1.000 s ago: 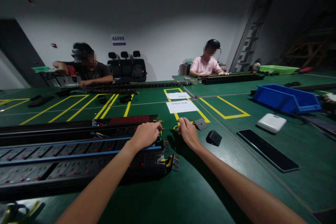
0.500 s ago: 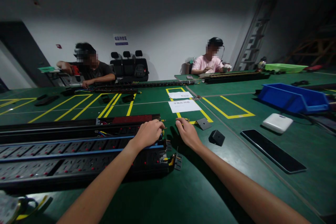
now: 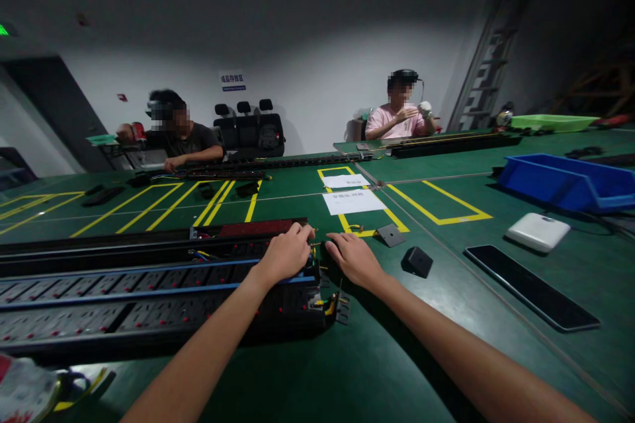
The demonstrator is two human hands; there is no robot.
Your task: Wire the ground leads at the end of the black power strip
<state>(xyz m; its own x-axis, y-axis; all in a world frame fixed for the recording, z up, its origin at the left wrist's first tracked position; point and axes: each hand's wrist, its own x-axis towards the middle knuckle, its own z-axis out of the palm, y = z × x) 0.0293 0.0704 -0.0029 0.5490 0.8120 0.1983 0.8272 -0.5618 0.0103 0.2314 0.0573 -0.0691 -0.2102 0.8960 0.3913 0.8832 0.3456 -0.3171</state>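
Note:
Long black power strips point(image 3: 163, 307) with rows of sockets and red dots lie side by side at left, their ends facing the middle of the table. My left hand point(image 3: 290, 252) is over the end of a rear strip, its fingers curled onto it. Just right of it, my right hand point(image 3: 353, 259) has thumb and fingers drawn together by the strip's wire end; what they pinch, if anything, is too small to make out. Yellow-green wires and a slotted end piece point(image 3: 342, 309) hang from the front strip's end. Behind my right hand are a flat black bracket point(image 3: 391, 235) and a black end cap point(image 3: 417, 262).
To the right lie a phone point(image 3: 530, 287), a white box point(image 3: 538, 232) and a blue bin point(image 3: 570, 185). Paper labels point(image 3: 354, 201) and yellow tape outlines mark the green table point(image 3: 278, 383). Two people point(image 3: 183, 139) work across the table, one with a red tool.
My right hand has moved slightly nearer to my left hand and the strip's end, away from a short yellow wire. The view has shifted a little. The far-right person's hands have risen.

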